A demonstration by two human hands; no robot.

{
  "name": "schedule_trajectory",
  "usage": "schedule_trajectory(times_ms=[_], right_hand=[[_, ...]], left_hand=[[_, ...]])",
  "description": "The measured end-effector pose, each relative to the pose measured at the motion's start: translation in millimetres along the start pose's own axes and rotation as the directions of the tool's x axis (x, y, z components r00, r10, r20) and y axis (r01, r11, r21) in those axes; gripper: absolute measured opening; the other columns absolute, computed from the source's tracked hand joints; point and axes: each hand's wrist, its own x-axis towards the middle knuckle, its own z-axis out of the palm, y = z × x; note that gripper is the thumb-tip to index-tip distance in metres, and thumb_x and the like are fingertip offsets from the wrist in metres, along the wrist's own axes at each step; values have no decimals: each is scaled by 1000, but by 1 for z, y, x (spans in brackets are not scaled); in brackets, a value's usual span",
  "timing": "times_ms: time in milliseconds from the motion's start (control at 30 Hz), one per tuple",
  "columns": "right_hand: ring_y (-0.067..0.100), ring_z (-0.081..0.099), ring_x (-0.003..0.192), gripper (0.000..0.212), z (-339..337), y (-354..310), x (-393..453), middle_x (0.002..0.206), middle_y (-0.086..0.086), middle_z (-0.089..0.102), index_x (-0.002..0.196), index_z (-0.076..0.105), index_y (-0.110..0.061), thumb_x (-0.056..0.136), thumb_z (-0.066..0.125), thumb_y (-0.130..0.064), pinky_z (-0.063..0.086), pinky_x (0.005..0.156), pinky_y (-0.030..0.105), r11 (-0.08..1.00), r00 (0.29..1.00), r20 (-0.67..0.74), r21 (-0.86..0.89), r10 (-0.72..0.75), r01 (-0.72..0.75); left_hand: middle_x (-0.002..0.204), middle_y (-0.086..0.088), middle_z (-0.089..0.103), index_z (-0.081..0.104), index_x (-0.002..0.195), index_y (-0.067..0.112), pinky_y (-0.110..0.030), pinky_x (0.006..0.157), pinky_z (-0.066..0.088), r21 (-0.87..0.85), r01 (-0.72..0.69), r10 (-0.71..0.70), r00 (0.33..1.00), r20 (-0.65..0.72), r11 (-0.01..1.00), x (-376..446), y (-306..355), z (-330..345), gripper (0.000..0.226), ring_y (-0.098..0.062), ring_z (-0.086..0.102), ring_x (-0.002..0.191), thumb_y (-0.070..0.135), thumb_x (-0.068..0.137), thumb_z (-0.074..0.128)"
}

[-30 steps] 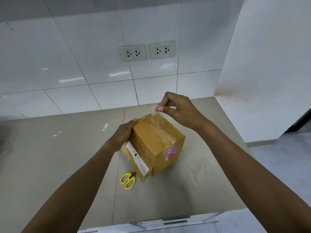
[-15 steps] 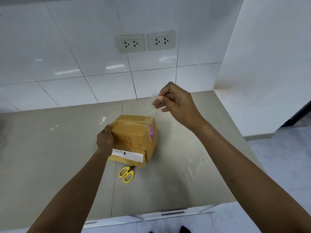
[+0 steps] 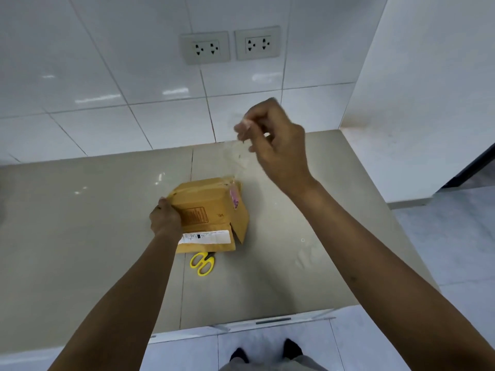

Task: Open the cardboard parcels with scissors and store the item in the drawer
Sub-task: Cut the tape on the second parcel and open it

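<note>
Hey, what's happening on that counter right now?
A person is unsealing a cardboard box on a grey counter. The left hand holds the box down by its left side, while the right hand is raised above it, pinching a strip of clear tape that runs down to the box's top. Yellow-handled scissors lie unused just in front of the box.

left hand [image 3: 165, 220] gripping, right hand [image 3: 276, 144] raised, pinching

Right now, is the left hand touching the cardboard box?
Touching. The head view shows the left hand pressed against the left side of the cardboard box, fingers curled over its upper left edge, with no gap between them.
</note>
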Motion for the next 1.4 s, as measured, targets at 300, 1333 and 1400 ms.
schedule_trajectory(times_ms=[300, 1333, 1400], right_hand=[[29, 68, 64, 8, -32, 115, -65, 76, 14, 66, 90, 52, -9, 89, 56, -2, 55, 50, 35, 566, 544, -168, 344, 822, -749], [32, 35, 136, 78, -15, 186, -107, 153, 11, 29, 143, 34, -20, 80, 67, -50, 24, 107, 58, 361, 703, -221, -732, 676, -578], [25, 55, 117, 49, 0, 162, -93, 138, 6, 48, 132, 50, -20, 87, 63, -33, 41, 99, 49, 690, 844, -91, -533, 529, -490]], left_hand=[[133, -22, 57, 59, 128, 12, -45, 104, 39, -53, -169, 149, 952, -266, 984, 14, 8, -37, 56, -41, 51, 122, 47, 99, 26], [106, -6, 58, 54, 112, 18, -42, 87, 48, -72, -190, 204, 902, 380, 979, -1, -5, -20, 32, -25, 53, 102, 44, 101, 37], [118, -13, 57, 54, 119, 17, -44, 89, 50, 74, -192, 132, 861, 491, 979, 12, -4, -20, 41, -28, 55, 105, 48, 99, 37]])
